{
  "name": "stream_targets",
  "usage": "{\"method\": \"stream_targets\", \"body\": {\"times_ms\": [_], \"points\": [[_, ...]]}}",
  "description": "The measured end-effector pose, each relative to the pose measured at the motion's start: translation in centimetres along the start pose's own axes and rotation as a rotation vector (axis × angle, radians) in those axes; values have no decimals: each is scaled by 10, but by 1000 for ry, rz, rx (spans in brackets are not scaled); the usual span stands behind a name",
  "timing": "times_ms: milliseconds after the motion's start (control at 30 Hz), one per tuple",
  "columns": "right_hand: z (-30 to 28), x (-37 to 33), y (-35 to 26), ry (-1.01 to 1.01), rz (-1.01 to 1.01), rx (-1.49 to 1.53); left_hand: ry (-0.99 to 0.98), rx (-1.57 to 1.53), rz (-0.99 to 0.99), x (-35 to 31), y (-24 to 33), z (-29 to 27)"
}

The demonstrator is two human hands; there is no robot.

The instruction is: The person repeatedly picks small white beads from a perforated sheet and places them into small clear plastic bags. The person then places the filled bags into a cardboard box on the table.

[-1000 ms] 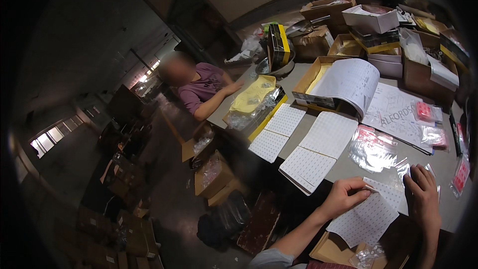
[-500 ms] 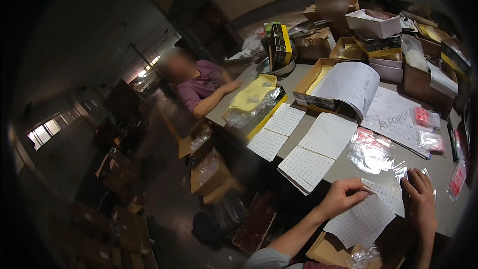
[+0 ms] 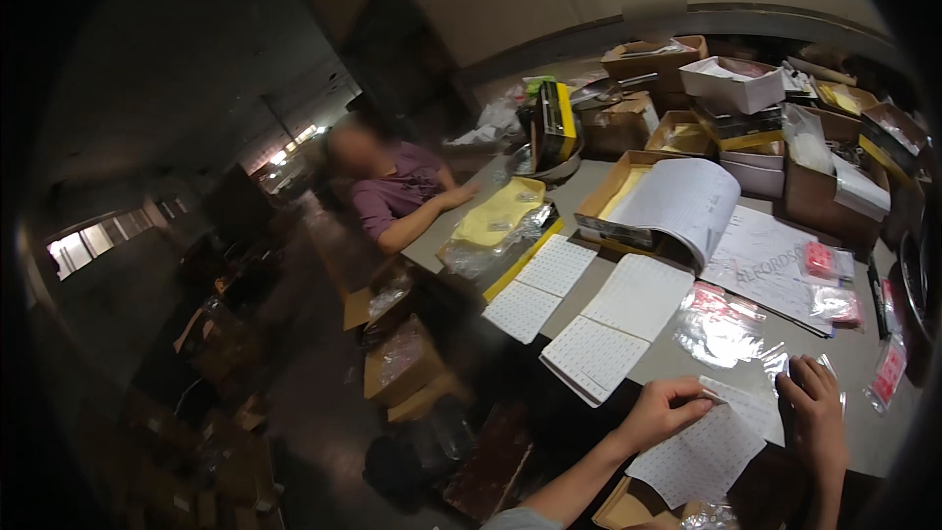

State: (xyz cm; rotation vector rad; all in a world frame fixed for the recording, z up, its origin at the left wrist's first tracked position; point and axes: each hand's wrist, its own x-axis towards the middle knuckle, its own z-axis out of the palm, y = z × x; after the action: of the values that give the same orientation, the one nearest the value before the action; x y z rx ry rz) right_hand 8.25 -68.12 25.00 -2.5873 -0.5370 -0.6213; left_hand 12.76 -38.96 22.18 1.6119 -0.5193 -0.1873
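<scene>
Along the bench's [image 3: 876, 437] far-left edge rests a co-worker's forearm [image 3: 417, 226], beside a yellow-edged box [image 3: 527, 268] topped with yellow paper [image 3: 502, 212] and clear plastic. Next, small dotted sheets [image 3: 542, 287] lie across the near edge. Further back, an open carton [image 3: 595, 218] seems to prop some curled papers [image 3: 682, 201]. A larger dotted stack [image 3: 613, 329] also overhangs the near edge, where a passing arm could catch its corner. Just right, the left hand [image 3: 659, 417] pinches the top of a loose dotted sheet [image 3: 697, 456] between thumb and forefinger; it slopes down off the near edge, probably tilted to face the person. Glossy clear bags [image 3: 721, 329] lie beyond, leaving a narrow bare strip beside the stack. The right hand [image 3: 814, 400] bends its fingers down near smaller bags; whether they grip anything, I cannot tell. Pink packets [image 3: 834, 305] crowd the right side, with open room nearer the edge.
</scene>
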Motion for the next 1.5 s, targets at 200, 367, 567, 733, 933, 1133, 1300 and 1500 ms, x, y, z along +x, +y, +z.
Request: {"method": "stream_targets", "body": {"times_ms": [200,367,567,733,933,1133,1300,1500], "points": [[-6,8,9,-73,-78,63,70,78,-176,-2,10,-5],[11,-2,40,34,-226,24,67,56,-111,1,-23,-8],[20,-6,35,3,-229,28,-55,-172,-284,-10,27,-9],[24,-7,30,103,-186,-20,25,91,-178,-6,5,-3],[27,-9,30,84,-149,-15,-57,120,-300,-3,44,2],[26,-3,28,88,-178,-20,-53,-14,-373,-8,50,-4],[26,-5,31,100,-178,-2,-62,109,-396,-2,55,2],[26,-6,30,119,-179,11,-86,103,-370,0,39,-1]]}}
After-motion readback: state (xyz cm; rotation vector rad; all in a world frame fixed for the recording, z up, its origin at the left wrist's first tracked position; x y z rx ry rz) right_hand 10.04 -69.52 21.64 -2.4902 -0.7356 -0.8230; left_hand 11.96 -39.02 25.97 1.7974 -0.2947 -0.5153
